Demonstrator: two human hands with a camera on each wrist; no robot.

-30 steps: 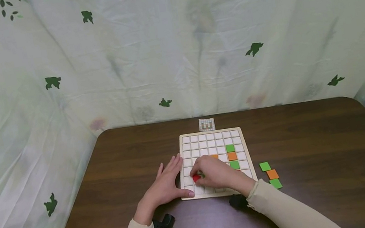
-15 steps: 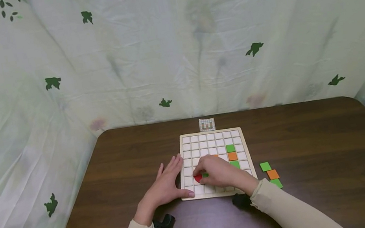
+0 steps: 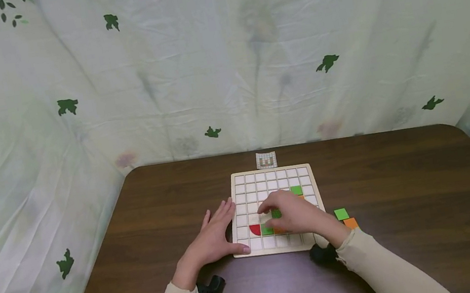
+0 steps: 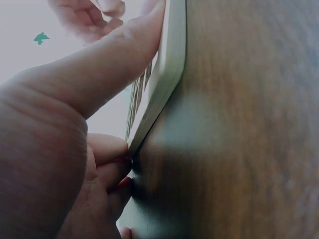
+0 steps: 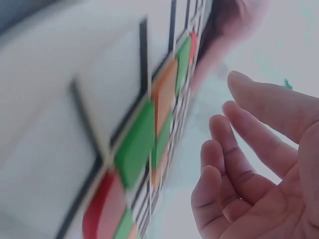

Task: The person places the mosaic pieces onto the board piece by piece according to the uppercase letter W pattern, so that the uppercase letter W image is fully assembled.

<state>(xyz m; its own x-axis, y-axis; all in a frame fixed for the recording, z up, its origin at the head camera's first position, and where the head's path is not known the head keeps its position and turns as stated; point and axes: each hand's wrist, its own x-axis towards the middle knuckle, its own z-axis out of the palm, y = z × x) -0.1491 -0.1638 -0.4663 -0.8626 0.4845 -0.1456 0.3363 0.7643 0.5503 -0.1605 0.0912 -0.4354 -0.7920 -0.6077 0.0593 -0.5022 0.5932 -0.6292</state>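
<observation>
A white grid board (image 3: 279,250) with a pale wooden rim lies on the table. My left hand (image 3: 212,237) rests at its near left corner, fingers along the left edge and thumb on the front rim. Above the middle of the grid hovers my right hand (image 3: 293,212), fingers loosely bent with nothing between them. To its left, a red rounded tile (image 3: 255,230) sits in a cell beside a green tile (image 3: 266,229). More green and orange tiles are on the grid, partly hidden by the right hand. The right wrist view shows a row of tiles, with an orange tile (image 5: 165,94) among them.
A loose green tile (image 3: 341,214) and an orange tile (image 3: 351,223) lie right of the board; the right sleeve (image 3: 384,261) covers the spot just below them. Behind the board is a small printed card (image 3: 266,160). A patterned cloth (image 3: 222,66) hangs past the brown table (image 3: 410,201).
My right hand has let go of the red tile, which now lies in its cell, and has moved right and slightly away from it. The left hand stays put.
</observation>
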